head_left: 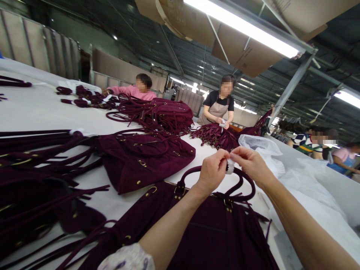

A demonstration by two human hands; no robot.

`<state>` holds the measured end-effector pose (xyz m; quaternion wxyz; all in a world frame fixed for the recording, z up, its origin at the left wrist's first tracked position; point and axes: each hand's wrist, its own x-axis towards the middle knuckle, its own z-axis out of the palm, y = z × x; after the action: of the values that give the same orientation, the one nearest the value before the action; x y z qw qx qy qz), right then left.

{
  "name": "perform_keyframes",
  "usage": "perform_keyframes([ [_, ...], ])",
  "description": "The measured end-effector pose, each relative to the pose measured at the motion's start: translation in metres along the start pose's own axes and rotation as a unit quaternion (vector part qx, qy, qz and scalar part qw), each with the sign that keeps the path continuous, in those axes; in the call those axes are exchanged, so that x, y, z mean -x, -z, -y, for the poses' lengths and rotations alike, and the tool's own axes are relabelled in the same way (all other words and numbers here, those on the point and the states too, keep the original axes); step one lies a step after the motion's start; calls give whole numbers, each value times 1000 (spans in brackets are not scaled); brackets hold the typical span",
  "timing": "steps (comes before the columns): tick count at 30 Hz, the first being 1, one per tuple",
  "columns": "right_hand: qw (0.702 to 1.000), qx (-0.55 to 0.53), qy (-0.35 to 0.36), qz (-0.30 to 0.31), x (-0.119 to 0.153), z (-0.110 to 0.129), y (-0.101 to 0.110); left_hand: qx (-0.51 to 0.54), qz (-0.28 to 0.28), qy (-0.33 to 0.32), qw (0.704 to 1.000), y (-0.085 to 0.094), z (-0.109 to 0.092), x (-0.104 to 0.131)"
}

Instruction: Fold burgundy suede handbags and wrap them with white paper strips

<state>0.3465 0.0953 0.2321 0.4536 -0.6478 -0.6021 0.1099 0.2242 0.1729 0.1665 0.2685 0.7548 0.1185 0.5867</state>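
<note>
A dark burgundy suede handbag [208, 232] lies in front of me, with brass-coloured rings and studs and its two rounded handles [249, 183] raised. Above those handles my left hand [212, 170] and my right hand [251, 165] meet, fingertips pinched together. Between them hangs a small piece of thin white wrapping [230, 167] around or against the top of a handle. Both hands grip its upper edge; my fingers partly hide it, and whether it is paper or soft plastic I cannot tell.
Another burgundy bag [149, 157] lies to the left, with a pile of bags [168, 114] behind it. Long straps [50, 144] spread over the white table [36, 101]. Clear plastic bags [306, 191] lie at right. Across the table, a person in an apron [219, 108] handles straps; another wears pink [128, 91].
</note>
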Motion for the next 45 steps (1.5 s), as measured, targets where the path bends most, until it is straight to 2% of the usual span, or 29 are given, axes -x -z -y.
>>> perform_keyframes([
  [3, 987, 123, 98, -40, -8, -1, 3, -9, 17, -10, 1000, 2, 0, -1],
  [6, 980, 152, 114, -61, -17, 5, 3, -20, 36, -15, 999, 4, 3, -3],
  [10, 996, 13, 39, -77, -28, 12, 1, -36, 54, -23, 998, 3, 10, -4],
  [13, 988, -119, 11, -100, -34, 11, -4, -31, 54, -55, 997, 1, 16, -4],
  [16, 972, -189, 24, -137, -38, 6, -10, -38, 54, -89, 994, 0, 24, -5],
  [22, 958, -205, 104, -173, -45, 6, -9, -96, 61, -114, 987, 3, 40, -5],
  [24, 960, -198, 121, -157, -47, 13, -2, -116, 28, -98, 988, 4, 38, -5],
  [27, 976, -171, 106, -85, -46, 27, 5, -156, -17, -106, 982, 4, 27, -6],
  [29, 982, -156, 94, -44, -43, 34, 6, -155, -2, -146, 977, 2, 21, -6],
  [31, 983, -155, 91, -34, -41, 36, 4, -134, 27, -171, 976, 0, 19, -7],
  [34, 980, -168, 83, -71, -46, 29, 1, -141, 65, -156, 975, 0, 22, -9],
  [37, 969, -181, 90, -141, -61, 15, 3, -209, 96, -150, 962, 2, 27, -9],
  [41, 968, -109, 126, -189, -81, -2, 15, -291, 99, -136, 942, 6, 38, -8],
  [43, 978, -35, 111, -175, -80, -9, 20, -295, 105, -94, 945, 8, 47, -9],
  [45, 993, 44, 73, -87, -67, -18, 17, -293, 141, -33, 945, 10, 59, -10],
])
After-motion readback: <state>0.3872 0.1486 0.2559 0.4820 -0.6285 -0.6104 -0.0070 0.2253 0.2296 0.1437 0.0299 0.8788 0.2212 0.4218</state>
